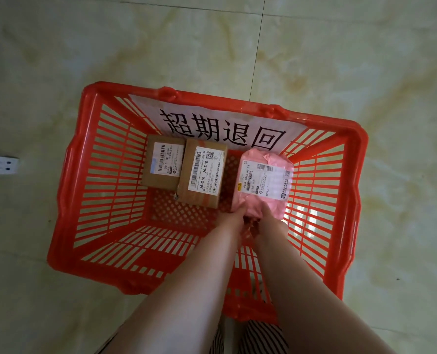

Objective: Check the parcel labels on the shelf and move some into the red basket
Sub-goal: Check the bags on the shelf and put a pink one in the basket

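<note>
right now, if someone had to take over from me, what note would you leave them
Left hand and right hand: both on the near end of the pink parcel, inside the red basket; the grip itself is hidden.
Two brown boxes already lie in the basket, labels up.
Left: let go of the pink parcel, then check the rest. The shelf is out of view.

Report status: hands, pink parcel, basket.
Both hands, left hand and right hand, hold pink parcel inside red basket. Two brown boxes alongside, clear.

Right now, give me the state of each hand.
Left hand: grips the near end of the pink parcel.
Right hand: grips the same end of it.
</note>
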`<state>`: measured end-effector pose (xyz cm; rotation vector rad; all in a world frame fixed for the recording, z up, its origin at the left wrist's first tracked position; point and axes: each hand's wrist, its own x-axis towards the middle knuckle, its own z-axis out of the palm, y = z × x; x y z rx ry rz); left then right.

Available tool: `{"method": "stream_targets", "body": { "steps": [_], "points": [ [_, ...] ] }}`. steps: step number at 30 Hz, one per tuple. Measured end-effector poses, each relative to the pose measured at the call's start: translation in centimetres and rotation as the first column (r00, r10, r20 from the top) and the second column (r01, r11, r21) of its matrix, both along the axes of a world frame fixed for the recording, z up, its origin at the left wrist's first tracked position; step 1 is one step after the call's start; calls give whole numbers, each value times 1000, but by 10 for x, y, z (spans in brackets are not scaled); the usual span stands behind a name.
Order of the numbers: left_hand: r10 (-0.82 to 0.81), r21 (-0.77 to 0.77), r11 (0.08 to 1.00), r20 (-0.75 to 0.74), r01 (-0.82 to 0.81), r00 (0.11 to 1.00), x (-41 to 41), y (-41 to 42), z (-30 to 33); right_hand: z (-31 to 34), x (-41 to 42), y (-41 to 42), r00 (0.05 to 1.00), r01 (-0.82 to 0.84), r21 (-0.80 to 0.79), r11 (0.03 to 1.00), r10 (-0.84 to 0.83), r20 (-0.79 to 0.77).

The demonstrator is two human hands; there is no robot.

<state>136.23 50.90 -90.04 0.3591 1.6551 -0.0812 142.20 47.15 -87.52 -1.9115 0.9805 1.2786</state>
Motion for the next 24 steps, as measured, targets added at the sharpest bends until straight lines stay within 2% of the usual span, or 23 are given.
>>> {"method": "stream_targets", "body": {
  "steps": [5, 8, 11, 14, 16, 20, 24],
  "points": [
    [-105, -17, 994, -31, 104, 994, -2, 4, 28, 19, -1, -5, 999, -33, 26, 999, 33, 9],
    [-138, -40, 990, -36, 136, 990, -2, 7, 50, 36, -2, -8, 998, 56, 166, 985, -48, -49],
    [-127, -58, 990, -41, 125, 991, -6, 9, 71, 64, -2, -7, 994, 101, 196, 975, -90, -63],
    [-79, 2, 997, -2, 79, 997, -11, 12, 105, 110, 0, -2, 989, 140, 229, 963, -126, -76],
    [-24, 16, 1000, 41, 23, 999, -20, 17, 149, 155, 0, 3, 982, 181, 300, 937, -158, -100],
    [122, 52, 990, 118, -129, 985, -35, 28, 230, 228, -4, 8, 990, 137, 366, 921, -119, -72],
    [297, 75, 945, 218, -319, 930, -64, 39, 348, 338, -14, 19, 1000, 16, 502, 865, -6, -21]
  ]
}}
